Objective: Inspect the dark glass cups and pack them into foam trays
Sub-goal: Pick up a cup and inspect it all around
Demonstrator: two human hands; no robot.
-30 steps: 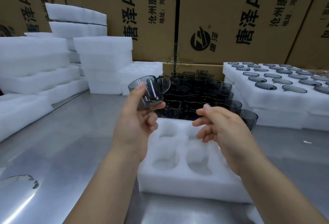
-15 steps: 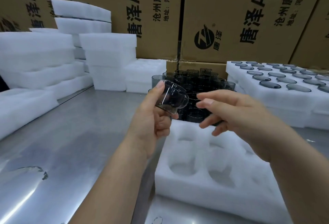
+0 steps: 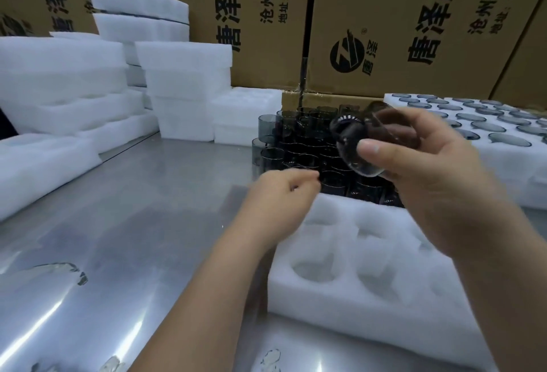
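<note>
now cup passed from left hand to right hand; held tilted, pinched by right thumb and fingers; left fingers loosely curled, nothing held.

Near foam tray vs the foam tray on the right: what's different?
The near foam tray has empty visible pockets, while the right foam tray has dark glass cups in its visible pockets. The near foam tray lies directly on the steel table, and the right foam tray appears stacked on more foam. The right foam tray also shows many more pockets. Both are white foam with round pockets.
</note>
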